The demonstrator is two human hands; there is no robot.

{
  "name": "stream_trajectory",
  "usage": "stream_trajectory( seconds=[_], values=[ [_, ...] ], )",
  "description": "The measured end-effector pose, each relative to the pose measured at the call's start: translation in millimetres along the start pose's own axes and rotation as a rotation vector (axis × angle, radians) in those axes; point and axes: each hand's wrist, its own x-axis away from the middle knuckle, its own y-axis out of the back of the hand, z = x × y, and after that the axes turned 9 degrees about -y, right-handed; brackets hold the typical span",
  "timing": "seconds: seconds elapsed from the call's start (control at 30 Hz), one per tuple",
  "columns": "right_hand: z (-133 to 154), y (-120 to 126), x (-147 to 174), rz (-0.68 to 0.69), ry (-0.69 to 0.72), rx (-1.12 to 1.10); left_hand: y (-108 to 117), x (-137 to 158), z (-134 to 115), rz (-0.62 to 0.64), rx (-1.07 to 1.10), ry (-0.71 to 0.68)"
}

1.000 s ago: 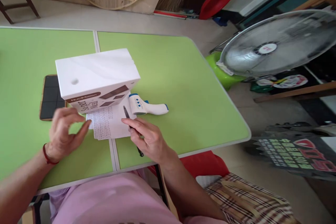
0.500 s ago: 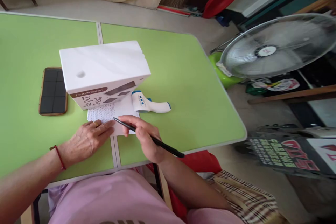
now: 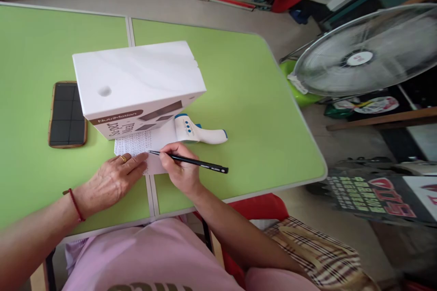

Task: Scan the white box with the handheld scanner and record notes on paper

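Under my two hands lies a sheet of paper [image 3: 160, 141] with rows of small handwriting on its left part. My right hand [image 3: 182, 170] grips a black pen [image 3: 201, 162], its tip at the right end of the writing. My left hand [image 3: 114, 179] rests flat, fingers stretched out over the paper's lower left edge. A white box [image 3: 139, 77] marked NutriMotion stands just beyond, hiding the paper's far edge. Beside it, a white and blue infrared thermometer [image 3: 200, 132] lies at the paper's right.
A dark phone-like device [image 3: 67, 113] with a wooden-looking rim lies left of the box on the green folding table [image 3: 252, 145]. Off the table's right end stands a fan [image 3: 362, 57]. A red chair [image 3: 262, 207] is at the near side.
My right hand has turned the pen from a steep slant to a nearly level one, its tip staying near the same spot. The view has shifted slightly; my left hand keeps its place.
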Motion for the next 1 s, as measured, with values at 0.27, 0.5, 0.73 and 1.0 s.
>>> stream_trajectory(
  seconds=[0.27, 0.5, 0.73, 1.0],
  values=[
    [-3.0, -1.6, 1.1, -0.020, 0.094, 0.090, 4.2, -1.1, -1.1, 0.003, -0.015, -0.011],
    [-1.9, -2.8, -0.2, 0.002, 0.135, 0.139, 4.1, 0.4, -0.7, -0.020, 0.101, 0.022],
    [-1.7, -2.7, -0.4, -0.006, 0.164, 0.185, 4.0, -1.8, -1.6, -0.012, 0.023, -0.004],
    [-2.1, -2.9, -0.7, 0.006, 0.175, 0.155, 4.3, -0.9, -1.7, 0.015, 0.001, -0.002]
  ],
)
